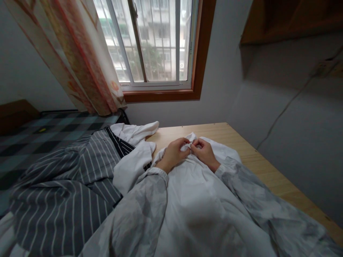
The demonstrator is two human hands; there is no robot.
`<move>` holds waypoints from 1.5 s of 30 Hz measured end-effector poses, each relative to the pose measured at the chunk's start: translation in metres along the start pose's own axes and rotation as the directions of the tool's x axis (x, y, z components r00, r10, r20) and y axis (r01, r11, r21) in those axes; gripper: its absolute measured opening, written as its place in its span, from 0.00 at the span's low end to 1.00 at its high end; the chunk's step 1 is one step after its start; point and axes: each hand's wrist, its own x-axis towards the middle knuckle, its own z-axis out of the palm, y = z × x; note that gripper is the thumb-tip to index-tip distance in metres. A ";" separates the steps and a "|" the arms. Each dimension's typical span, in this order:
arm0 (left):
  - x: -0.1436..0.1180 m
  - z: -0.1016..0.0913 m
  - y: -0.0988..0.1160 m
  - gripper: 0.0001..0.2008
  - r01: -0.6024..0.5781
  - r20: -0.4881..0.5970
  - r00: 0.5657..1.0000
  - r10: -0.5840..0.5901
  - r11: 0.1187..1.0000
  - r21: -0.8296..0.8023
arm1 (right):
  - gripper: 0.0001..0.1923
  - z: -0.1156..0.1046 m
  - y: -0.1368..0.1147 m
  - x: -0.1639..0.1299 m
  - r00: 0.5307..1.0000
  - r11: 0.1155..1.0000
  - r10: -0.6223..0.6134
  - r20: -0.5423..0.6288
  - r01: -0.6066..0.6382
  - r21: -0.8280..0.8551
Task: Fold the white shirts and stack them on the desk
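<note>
You have one white cotton garment (198, 200) spread on the light wooden tabletop (257, 160) at centre frame, and one grey striped garment (66, 185) at lower left. Your left hand (174, 154) and right hand (205, 151) both pinch its top edge, each grip closed tight on fabric.

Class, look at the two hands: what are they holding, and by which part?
Both the left hand and right hand pinch the white shirt at its top edge, apparently the collar.

no readable text or labels anywhere
</note>
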 end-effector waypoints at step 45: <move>0.003 0.002 -0.001 0.12 0.119 -0.037 0.991 -0.132 0.963 -0.241 | 0.18 0.006 0.008 0.004 1.000 0.998 -0.021 0.014 0.022 -0.062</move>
